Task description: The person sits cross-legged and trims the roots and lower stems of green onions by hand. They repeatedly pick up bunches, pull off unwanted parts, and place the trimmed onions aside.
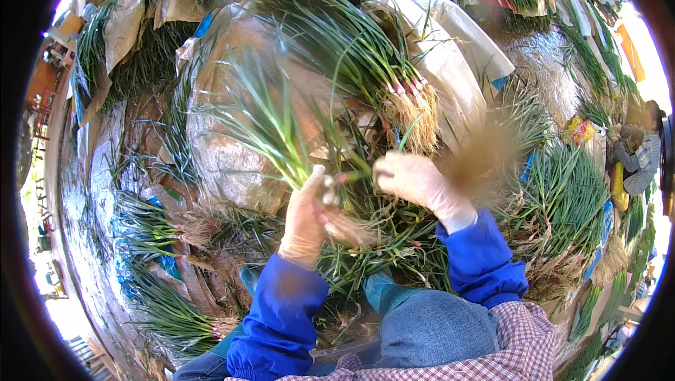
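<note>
My left hand, in what looks like a thin pale glove, grips a small bunch of green onions. Their leaves fan up and away, and the white bulbs and stringy roots stick out past my thumb. Across from them, my right hand has its fingers curled at a blurred stalk with a pinkish base. It seems to pinch this stalk, though motion blur hides the fingertips. Beyond both hands, a larger bundle of green onions lies with its tan roots towards me.
Loose leaves litter the ground around my boots. Smaller bundles lie at left, and a big heap of green onions at right. White sacking lies beyond the larger bundle. Another person sits at far right.
</note>
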The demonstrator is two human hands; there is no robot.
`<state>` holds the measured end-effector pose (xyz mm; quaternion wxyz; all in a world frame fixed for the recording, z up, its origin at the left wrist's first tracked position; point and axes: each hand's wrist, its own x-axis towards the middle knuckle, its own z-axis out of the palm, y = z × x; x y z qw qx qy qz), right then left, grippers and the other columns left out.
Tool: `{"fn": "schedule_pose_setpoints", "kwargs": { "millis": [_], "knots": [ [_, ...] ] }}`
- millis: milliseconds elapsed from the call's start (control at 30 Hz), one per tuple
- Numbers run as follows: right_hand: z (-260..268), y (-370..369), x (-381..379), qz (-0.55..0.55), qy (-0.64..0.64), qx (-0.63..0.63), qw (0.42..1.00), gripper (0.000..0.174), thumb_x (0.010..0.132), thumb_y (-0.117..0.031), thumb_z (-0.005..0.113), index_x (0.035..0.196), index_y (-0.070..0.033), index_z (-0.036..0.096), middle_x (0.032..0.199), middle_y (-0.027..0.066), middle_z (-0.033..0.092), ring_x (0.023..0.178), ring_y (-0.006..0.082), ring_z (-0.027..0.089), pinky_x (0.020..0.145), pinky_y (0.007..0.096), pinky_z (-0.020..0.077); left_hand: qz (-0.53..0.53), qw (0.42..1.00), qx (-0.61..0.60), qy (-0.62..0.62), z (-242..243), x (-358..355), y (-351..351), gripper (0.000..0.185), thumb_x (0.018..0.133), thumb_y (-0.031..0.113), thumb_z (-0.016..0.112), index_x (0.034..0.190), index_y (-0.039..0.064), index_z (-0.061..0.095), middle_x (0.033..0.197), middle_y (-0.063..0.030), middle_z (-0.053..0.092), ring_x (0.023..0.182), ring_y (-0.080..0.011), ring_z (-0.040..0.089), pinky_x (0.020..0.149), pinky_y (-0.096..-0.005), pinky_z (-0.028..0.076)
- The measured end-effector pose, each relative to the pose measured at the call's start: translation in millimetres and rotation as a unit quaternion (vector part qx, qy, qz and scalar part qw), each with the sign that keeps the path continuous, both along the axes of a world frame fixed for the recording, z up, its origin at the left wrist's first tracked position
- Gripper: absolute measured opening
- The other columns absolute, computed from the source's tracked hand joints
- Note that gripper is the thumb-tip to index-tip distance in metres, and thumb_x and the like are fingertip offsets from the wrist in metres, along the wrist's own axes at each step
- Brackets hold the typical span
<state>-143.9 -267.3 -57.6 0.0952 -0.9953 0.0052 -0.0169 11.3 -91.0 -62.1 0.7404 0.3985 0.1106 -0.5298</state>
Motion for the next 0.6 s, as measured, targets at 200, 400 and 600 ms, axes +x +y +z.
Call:
{"fn": "schedule_pose_setpoints", "kwargs": {
  "millis": [200,400,600],
  "knots": [
    [4.2,-91.9,56.5,-0.477,0.026,0.108,0.872,0.039,0.089,-0.047,0.060,0.094,-0.009,0.065,0.097,0.0132,0.068,0.085,0.0305,0.067,0.073,0.0416,0.0514,0.005,1.000,0.005,-0.022,2.8,10.3,16.6,0.025,0.098,0.023,0.057,0.120,0.012,0.059,0.083,0.0031,0.057,0.061,-0.0069,0.051,0.057,-0.0240,0.047],
    [-19.9,-48.0,63.7,-0.369,-0.207,0.018,0.906,0.020,0.081,-0.027,0.071,0.083,-0.011,0.059,0.079,0.0078,0.056,0.068,0.0278,0.060,0.060,0.0421,0.0490,-0.010,0.998,0.001,-0.070,14.0,-1.5,-9.4,0.024,0.090,0.023,0.067,0.102,0.004,0.058,0.098,-0.0100,0.067,0.074,-0.0153,0.064,0.062,-0.0262,0.054],
    [14.9,50.3,9.8,-0.219,-0.001,0.411,0.885,0.038,0.087,-0.047,0.063,0.093,-0.009,0.066,0.090,0.0087,0.066,0.086,0.0259,0.065,0.077,0.0349,0.0508,-0.073,0.997,-0.004,-0.038,-15.7,-6.1,6.5,0.018,0.089,0.008,0.066,0.104,-0.002,0.063,0.084,-0.0069,0.066,0.064,-0.0150,0.063,0.053,-0.0255,0.052]
  ]
}}
